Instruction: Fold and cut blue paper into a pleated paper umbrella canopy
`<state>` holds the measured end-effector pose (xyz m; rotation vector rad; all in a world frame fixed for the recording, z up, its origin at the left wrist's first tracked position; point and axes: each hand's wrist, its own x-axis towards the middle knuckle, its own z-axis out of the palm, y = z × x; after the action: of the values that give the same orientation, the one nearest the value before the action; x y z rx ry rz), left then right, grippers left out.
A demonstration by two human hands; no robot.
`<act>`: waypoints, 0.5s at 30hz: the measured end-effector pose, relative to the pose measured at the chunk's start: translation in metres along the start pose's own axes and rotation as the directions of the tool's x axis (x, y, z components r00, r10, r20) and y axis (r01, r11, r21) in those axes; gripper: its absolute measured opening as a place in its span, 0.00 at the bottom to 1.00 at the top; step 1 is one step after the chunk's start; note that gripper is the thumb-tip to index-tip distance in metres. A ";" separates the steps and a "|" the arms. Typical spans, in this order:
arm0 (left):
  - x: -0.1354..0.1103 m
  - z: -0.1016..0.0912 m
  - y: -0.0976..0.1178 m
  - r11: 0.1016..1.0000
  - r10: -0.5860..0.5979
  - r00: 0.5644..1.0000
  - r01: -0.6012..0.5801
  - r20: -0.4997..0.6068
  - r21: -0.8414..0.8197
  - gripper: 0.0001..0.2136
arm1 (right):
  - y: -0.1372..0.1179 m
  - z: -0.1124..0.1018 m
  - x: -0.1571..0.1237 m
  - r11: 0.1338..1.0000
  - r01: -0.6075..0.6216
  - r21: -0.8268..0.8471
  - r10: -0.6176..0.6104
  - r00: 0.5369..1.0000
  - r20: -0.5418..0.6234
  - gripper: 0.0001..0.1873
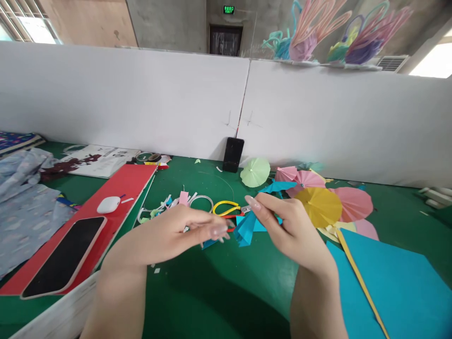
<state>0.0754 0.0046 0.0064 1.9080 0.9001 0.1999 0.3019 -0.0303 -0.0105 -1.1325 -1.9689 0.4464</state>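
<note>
My left hand [183, 230] and my right hand [282, 223] meet over the green table [219, 282], fingers pinched. Between them is a folded blue paper piece [247, 228], held by my right hand's fingers; a small white bit [246, 208] shows at its thumb and forefinger. My left fingertips pinch close to the blue paper's left edge; what they grip is blurred. Yellow-handled scissors [226, 208] lie just behind the hands.
Small paper umbrellas lie at the right: green [255, 172], pink [307, 179], yellow [320, 205]. A blue paper sheet [395, 287] covers the front right. A phone [65, 256] and white earbud case [108, 204] rest on a red board [123, 186]. A dark phone [233, 154] leans on the white partition.
</note>
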 end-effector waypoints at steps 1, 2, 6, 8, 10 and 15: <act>0.002 0.001 0.001 0.999 0.003 0.999 -0.005 -0.050 -0.035 0.16 | -0.001 0.002 0.001 1.000 -0.001 0.008 0.001 1.000 0.021 0.19; 0.004 0.003 0.003 0.998 0.021 0.997 -0.026 -0.075 -0.061 0.16 | -0.002 0.005 0.001 1.000 -0.004 0.019 0.004 0.999 0.043 0.19; 0.018 0.014 0.006 0.985 0.107 0.994 -0.111 -0.035 -0.129 0.11 | -0.004 0.013 0.001 0.996 -0.046 0.077 0.035 0.988 0.149 0.18; 0.023 0.018 0.006 0.984 0.086 0.996 -0.089 -0.028 -0.153 0.11 | -0.004 0.014 0.001 0.993 -0.063 0.098 0.044 0.981 0.187 0.17; 0.025 0.019 0.006 0.987 0.059 0.998 -0.060 -0.015 -0.147 0.12 | -0.004 0.014 0.002 0.995 -0.061 0.074 0.046 0.980 0.192 0.17; 0.025 0.018 0.005 0.992 0.069 0.998 -0.068 0.009 -0.107 0.13 | -0.005 0.016 0.005 1.000 -0.025 -0.008 0.026 0.982 0.187 0.18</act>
<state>0.1039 0.0071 -0.0044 1.8405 0.8003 0.2717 0.2857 -0.0273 -0.0151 -1.1557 -2.1205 0.5797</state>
